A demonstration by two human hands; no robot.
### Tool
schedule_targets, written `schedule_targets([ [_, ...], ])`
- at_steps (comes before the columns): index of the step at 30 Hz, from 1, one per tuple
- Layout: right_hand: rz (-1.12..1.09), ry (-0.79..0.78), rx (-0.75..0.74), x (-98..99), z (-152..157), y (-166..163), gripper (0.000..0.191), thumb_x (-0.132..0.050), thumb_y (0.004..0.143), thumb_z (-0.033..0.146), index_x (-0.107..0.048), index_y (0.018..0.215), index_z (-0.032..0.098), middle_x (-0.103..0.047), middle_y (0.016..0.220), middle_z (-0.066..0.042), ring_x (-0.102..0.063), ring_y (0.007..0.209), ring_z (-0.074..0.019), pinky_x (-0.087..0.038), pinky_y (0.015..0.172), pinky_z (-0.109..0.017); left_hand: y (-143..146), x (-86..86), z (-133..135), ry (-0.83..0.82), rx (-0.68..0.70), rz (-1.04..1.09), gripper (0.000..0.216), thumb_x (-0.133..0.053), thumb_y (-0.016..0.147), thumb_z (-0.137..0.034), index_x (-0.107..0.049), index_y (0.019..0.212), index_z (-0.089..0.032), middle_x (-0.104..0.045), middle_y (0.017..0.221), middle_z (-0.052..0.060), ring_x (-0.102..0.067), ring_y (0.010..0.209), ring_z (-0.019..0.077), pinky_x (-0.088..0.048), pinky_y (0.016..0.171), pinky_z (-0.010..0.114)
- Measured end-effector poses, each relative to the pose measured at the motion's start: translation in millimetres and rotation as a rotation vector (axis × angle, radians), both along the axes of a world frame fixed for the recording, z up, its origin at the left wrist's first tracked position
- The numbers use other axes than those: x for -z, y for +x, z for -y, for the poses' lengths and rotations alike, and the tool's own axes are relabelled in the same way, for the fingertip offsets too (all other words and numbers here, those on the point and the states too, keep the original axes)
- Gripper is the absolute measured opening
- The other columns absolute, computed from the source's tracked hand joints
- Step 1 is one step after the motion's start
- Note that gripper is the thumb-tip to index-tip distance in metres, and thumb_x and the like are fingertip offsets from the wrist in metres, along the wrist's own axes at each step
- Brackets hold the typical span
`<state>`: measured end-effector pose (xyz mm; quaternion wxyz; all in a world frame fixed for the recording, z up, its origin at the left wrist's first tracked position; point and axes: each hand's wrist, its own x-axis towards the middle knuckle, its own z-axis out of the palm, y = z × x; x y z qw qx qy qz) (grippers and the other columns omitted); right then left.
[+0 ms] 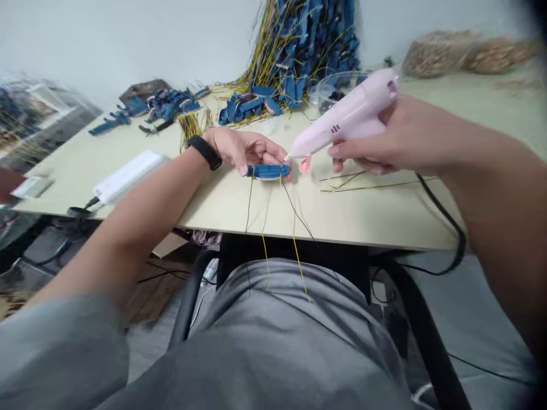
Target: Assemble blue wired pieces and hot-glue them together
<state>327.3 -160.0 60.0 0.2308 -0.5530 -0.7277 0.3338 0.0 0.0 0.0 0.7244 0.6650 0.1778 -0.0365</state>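
Observation:
My left hand [243,149] presses a small blue plastic piece [268,171] flat on the beige table [376,216], fingers closed on its left end. Thin yellow and black wires [294,245] trail from the piece over the table edge onto my lap. My right hand [380,142] grips a pale pink glue gun [346,117]. Its nozzle points down-left and ends at the right end of the blue piece. A black wristband sits on my left wrist [205,151].
A big heap of blue pieces with yellow wires [299,51] stands at the back centre, smaller blue piles [162,105] to its left. A white power strip [128,175] lies at left. The glue gun's black cord [448,228] hangs off the right edge. Loose wires [367,185] lie under my right hand.

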Motion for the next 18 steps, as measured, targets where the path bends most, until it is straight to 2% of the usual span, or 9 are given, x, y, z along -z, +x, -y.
schedule_targets([
  [6, 0.005, 0.024, -0.054, 7.5, -2.2, 4.6, 0.019, -0.100, 0.106, 0.033, -0.087, 0.094, 0.024, -0.070, 0.076, -0.002, -0.055, 0.061, -0.0171, -0.045, 0.061, -0.037, 5.0, -3.2, 7.5, 0.091, -0.046, -0.067, 0.111, -0.122, 0.041, -0.021, -0.092, 0.147, -0.010, -0.101, 0.130, 0.017, -0.088, 0.126, 0.0359, -0.063, 0.125, 0.044],
  [9, 0.002, 0.025, -0.074, 7.5, -2.3, 3.7, 0.024, -0.103, 0.106, 0.039, -0.087, 0.094, 0.024, -0.067, 0.073, -0.002, -0.054, 0.061, -0.0167, -0.044, 0.060, -0.037, 5.5, -4.3, 8.7, 0.111, -0.068, -0.073, 0.113, -0.123, 0.039, -0.024, -0.092, 0.146, -0.009, -0.102, 0.122, 0.013, -0.088, 0.117, 0.0331, -0.065, 0.121, 0.042],
  [12, 0.000, 0.030, -0.072, 6.2, -1.7, 0.5, 0.023, -0.104, 0.106, 0.038, -0.087, 0.097, 0.024, -0.066, 0.074, -0.001, -0.055, 0.062, -0.0161, -0.045, 0.061, -0.035, 4.0, -4.3, 7.8, 0.109, -0.074, -0.064, 0.107, -0.122, 0.041, -0.025, -0.093, 0.142, -0.010, -0.102, 0.123, 0.013, -0.088, 0.113, 0.0304, -0.068, 0.114, 0.038],
  [18, 0.027, 0.012, -0.051, 6.2, -1.7, -3.4, 0.022, -0.103, 0.106, 0.034, -0.085, 0.098, 0.024, -0.066, 0.074, 0.000, -0.054, 0.060, -0.0152, -0.044, 0.060, -0.035, 0.6, -3.3, 4.3, 0.120, -0.050, -0.053, 0.111, -0.124, 0.045, -0.028, -0.091, 0.149, -0.008, -0.101, 0.133, 0.018, -0.089, 0.122, 0.0348, -0.070, 0.116, 0.043],
])
